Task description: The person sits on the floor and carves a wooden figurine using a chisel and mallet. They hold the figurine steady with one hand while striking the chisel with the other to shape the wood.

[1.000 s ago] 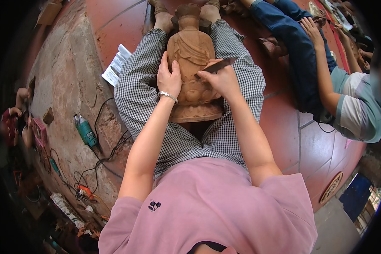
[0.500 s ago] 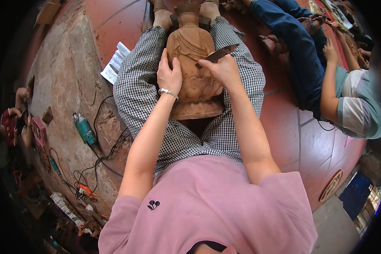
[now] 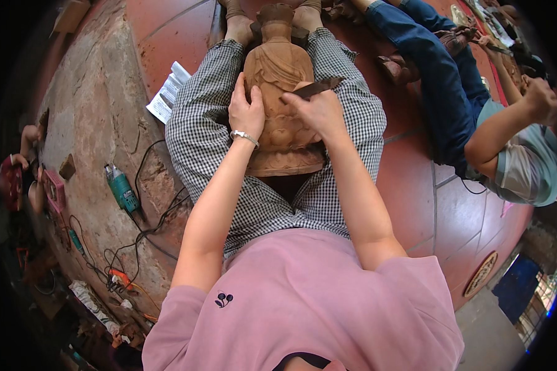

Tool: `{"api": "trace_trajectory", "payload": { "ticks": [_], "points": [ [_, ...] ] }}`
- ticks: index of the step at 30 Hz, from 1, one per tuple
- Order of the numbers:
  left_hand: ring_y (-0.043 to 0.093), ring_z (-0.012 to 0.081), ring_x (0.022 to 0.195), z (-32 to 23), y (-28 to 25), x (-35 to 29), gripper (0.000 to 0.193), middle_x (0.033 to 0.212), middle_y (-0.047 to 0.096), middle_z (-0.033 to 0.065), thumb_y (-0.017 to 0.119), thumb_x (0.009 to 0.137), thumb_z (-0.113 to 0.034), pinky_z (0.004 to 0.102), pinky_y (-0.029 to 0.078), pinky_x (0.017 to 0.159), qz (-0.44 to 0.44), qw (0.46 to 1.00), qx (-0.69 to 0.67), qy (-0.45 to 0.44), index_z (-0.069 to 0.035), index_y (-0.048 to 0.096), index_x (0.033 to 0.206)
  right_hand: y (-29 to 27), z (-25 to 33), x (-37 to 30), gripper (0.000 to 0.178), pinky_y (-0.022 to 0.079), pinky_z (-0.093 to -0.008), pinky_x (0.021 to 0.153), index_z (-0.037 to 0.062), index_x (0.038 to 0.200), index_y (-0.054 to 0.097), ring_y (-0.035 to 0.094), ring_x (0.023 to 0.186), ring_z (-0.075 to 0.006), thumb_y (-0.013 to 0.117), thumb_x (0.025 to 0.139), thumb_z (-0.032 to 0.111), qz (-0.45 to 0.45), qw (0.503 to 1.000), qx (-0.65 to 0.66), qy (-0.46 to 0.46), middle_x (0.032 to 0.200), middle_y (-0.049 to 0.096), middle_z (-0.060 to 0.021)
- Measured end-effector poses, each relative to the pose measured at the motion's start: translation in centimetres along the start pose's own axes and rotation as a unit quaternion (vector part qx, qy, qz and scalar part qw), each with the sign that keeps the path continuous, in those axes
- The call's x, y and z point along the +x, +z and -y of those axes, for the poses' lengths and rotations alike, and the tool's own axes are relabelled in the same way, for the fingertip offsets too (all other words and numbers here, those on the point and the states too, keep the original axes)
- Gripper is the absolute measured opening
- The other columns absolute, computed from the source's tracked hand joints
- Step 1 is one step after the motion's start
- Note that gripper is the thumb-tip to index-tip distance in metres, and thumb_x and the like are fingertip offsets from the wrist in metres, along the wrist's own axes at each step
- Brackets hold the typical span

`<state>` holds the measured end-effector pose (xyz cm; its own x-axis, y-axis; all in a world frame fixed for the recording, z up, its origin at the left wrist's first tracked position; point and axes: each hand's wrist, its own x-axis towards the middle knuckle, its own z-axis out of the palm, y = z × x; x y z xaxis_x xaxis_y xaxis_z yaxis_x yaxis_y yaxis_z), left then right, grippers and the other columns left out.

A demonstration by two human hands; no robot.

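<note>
A carved wooden statue [image 3: 280, 57] with draped robes lies between my legs, its wide base toward me and its head far off. My left hand [image 3: 247, 112] rests on the statue's left side, fingers stretched out and thumb apart. On the right, my right hand [image 3: 320, 112] is closed on a dark, thin piece of sandpaper [image 3: 319, 88], which sticks out above the knuckles. That hand presses against the robe's lower folds, just above the carved petals of the base. Its fingertips are partly hidden.
To the left, a green power tool [image 3: 122, 190] and tangled black cables [image 3: 148, 232] lie on a rough stone slab [image 3: 93, 123]. A printed paper sheet [image 3: 168, 93] is beside my left leg. At the right, a co-worker in jeans [image 3: 414, 49] sits on the red tiles [image 3: 408, 185].
My right hand has shifted slightly left and down across the statue, and the sandpaper now lies flatter. My left hand stays nearly in place. The co-worker's near arm has bent and risen.
</note>
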<state>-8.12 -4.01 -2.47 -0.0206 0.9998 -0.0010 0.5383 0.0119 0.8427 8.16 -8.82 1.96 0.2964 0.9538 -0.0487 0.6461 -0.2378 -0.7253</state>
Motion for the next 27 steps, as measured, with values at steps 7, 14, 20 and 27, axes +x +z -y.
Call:
{"api": "trace_trajectory", "payload": {
  "ticks": [7, 14, 20, 27],
  "points": [
    [0.062, 0.0355, 0.122, -0.4, 0.2, -0.2, 0.053, 0.134, 0.062, 0.0232, 0.057, 0.098, -0.027, 0.0386, 0.048, 0.102, -0.003, 1.000, -0.001, -0.002, -0.004, 0.049, 0.145, -0.3, 0.1, 0.8, 0.035, 0.054, -0.0441, 0.074, 0.0049, 0.088, 0.073, 0.070, 0.085, -0.0351, 0.081, 0.075, 0.036, 0.002, 0.995, 0.048, 0.091, 0.087, 0.073, -0.0141],
    [0.061, 0.0353, 0.123, 0.2, 0.2, 0.1, 0.053, 0.135, 0.061, 0.0228, 0.056, 0.098, -0.027, 0.0385, 0.047, 0.103, 0.004, 1.000, 0.002, 0.005, -0.004, 0.048, 0.146, 1.8, 0.1, -1.4, 0.025, 0.053, -0.0445, 0.073, 0.0085, 0.087, 0.075, 0.069, 0.085, -0.0343, 0.079, 0.076, 0.031, -0.097, 0.993, -0.030, -0.058, 0.087, 0.072, -0.0148],
    [0.059, 0.0394, 0.122, -0.2, -0.1, -0.3, 0.057, 0.136, 0.059, 0.0236, 0.053, 0.097, -0.029, 0.0439, 0.047, 0.102, 0.018, 1.000, 0.000, -0.006, -0.003, 0.045, 0.147, -0.5, -1.9, 0.5, 0.030, 0.053, -0.0358, 0.066, -0.0004, 0.084, 0.073, 0.069, 0.071, -0.0296, 0.078, 0.079, 0.028, -0.014, 0.959, 0.244, 0.142, 0.074, 0.071, -0.0135],
    [0.059, 0.0339, 0.126, -0.1, 0.0, -0.2, 0.053, 0.138, 0.059, 0.0227, 0.056, 0.099, -0.025, 0.0371, 0.046, 0.105, 0.003, 1.000, -0.010, 0.000, -0.003, 0.048, 0.146, -0.4, -2.3, -0.2, 0.025, 0.052, -0.0333, 0.059, 0.0004, 0.086, 0.073, 0.070, 0.065, -0.0192, 0.080, 0.079, 0.024, 0.021, 0.963, 0.261, 0.056, 0.075, 0.074, -0.0106]
  ]
}}
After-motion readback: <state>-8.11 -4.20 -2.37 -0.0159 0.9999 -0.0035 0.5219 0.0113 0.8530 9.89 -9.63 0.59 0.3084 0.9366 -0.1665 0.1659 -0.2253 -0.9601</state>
